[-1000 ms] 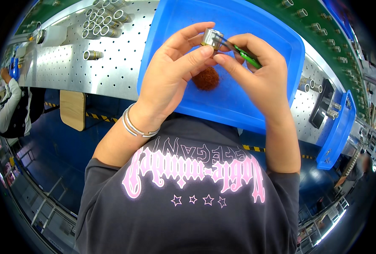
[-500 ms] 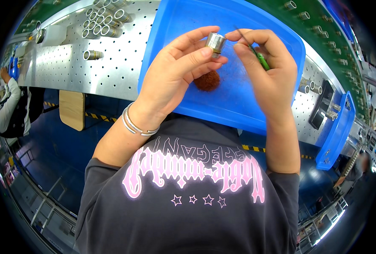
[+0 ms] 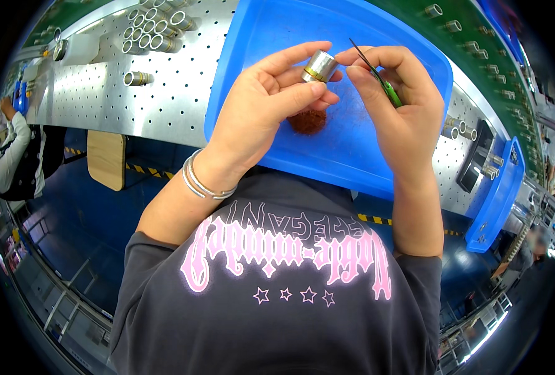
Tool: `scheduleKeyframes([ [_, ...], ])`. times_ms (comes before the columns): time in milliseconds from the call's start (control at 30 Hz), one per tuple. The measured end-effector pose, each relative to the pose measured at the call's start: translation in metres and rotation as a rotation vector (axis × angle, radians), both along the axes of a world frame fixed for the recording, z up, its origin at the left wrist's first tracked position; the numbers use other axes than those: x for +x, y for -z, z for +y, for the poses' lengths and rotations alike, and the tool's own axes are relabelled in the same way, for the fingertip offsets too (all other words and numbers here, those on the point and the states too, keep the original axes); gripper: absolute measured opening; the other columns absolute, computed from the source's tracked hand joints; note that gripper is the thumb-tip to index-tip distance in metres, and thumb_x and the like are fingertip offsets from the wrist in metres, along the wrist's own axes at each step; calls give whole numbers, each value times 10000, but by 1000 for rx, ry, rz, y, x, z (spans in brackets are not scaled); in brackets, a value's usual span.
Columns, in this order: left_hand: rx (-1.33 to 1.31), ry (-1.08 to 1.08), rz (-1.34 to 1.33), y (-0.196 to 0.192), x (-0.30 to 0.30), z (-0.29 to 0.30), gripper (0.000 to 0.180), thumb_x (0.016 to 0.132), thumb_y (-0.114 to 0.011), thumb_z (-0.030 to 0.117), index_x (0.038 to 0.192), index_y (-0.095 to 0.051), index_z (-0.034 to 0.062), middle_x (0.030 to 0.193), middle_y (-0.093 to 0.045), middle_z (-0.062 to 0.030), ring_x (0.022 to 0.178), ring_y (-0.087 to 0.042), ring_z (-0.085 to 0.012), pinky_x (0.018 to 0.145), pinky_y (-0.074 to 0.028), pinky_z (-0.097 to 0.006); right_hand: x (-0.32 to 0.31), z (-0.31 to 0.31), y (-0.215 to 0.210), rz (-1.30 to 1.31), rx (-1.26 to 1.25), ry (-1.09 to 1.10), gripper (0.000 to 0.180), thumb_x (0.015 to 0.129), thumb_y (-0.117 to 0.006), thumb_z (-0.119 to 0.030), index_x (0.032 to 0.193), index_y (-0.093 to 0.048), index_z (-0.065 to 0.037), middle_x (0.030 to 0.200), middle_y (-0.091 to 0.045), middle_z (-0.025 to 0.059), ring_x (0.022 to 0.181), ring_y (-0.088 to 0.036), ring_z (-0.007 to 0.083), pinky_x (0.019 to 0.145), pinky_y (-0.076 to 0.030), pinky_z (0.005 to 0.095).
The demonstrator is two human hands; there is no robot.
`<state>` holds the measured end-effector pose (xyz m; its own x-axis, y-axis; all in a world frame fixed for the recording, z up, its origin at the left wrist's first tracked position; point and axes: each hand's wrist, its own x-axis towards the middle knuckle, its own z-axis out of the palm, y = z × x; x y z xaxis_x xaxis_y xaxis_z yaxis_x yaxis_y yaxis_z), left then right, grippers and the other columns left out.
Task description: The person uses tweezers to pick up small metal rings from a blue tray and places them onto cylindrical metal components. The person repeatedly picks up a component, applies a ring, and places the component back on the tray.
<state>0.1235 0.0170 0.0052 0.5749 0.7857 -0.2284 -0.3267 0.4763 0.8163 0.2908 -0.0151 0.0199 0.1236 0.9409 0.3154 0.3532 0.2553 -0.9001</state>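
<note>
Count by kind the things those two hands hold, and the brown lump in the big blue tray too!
Metal cylinder, in the left hand: 1
Green-handled tool, in the right hand: 1
Reddish-brown lump, in the blue tray: 1
Total: 3

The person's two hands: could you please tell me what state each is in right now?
Left hand: closed, holding a silver metal cylinder.
Right hand: closed, holding a green-handled tool with a thin dark tip.
</note>
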Motion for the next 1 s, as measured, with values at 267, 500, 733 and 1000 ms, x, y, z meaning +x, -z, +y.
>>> scheduleKeyframes([
  [267, 145, 8, 107, 0, 2, -5, 407, 893, -521, 125, 1253, -443, -49, 1034, -606, -146, 863, -627, -159, 777, -514, -262, 0, -4, -4, -30, 17, -10, 119, 760, -630, 22, 865, -584, -11, 774, -617, 21, 558, -459, 36, 482, -347, 183],
  [500, 204, 36, 115, -3, 2, -5, 423, 903, -508, 157, 1279, -433, -24, 1048, -603, -173, 888, -619, -157, 788, -506, -254, 5, -5, -10, 8, -13, 36, 136, 772, -647, 3, 895, -590, 1, 766, -608, 14, 586, -484, 32, 500, -373, 169],
  [733, 108, -54, 51, -2, 5, -3, 438, 911, -499, 151, 1308, -396, -3, 1105, -587, -155, 909, -618, -159, 819, -495, -257, 12, -8, -17, -114, 45, 12, 243, 808, -623, -38, 1040, -574, 18, 929, -619, 61, 742, -532, 61, 661, -419, 182],
  [1000, 96, -139, -37, -3, 5, -1, 446, 849, -595, 55, 1258, -424, 6, 1084, -596, -156, 945, -608, -192, 848, -480, -284, 5, -10, -8, -235, -26, 27, 152, 749, -694, -128, 862, -663, -31, 799, -665, 95, 686, -635, 193, 612, -482, 253],
])
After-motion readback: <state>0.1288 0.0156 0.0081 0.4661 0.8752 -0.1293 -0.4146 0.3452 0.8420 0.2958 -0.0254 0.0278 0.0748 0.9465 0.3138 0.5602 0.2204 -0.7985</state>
